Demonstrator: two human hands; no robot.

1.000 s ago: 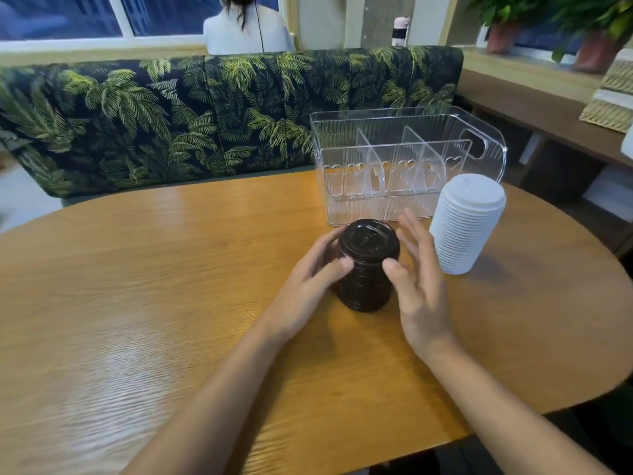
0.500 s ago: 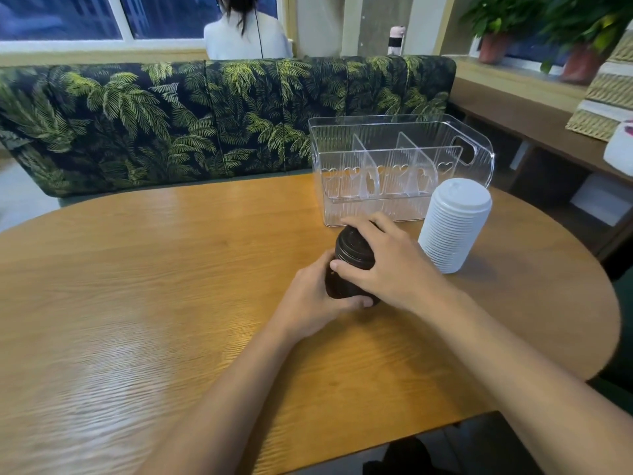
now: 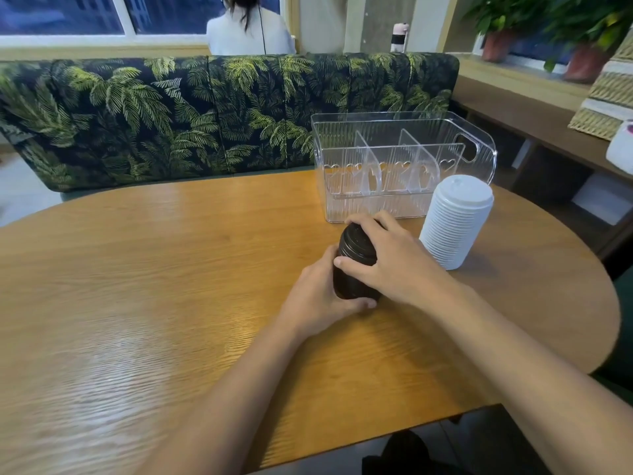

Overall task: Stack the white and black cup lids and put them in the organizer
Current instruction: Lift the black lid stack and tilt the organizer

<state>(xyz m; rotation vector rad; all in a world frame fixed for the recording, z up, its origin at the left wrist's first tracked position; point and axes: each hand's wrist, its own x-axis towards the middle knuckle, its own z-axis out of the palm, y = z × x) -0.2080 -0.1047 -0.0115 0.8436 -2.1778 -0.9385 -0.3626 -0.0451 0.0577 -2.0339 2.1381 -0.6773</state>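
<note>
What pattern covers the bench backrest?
The bench backrest shows green palm leaves on black; head view.

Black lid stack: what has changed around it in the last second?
The right hand, open beside the black lid stack a second ago, now grips over its top; the left hand curls round its base. White lid stack and organizer are unmoved.

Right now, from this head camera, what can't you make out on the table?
- Head view: much of the black lid stack is covered by the right hand on top and the left hand at its base.
- Head view: the ribs of the white lid stack are too fine to count.
- Head view: a near corner of the organizer is hidden behind that stack.
- Head view: the table runs off the left frame edge.
</note>
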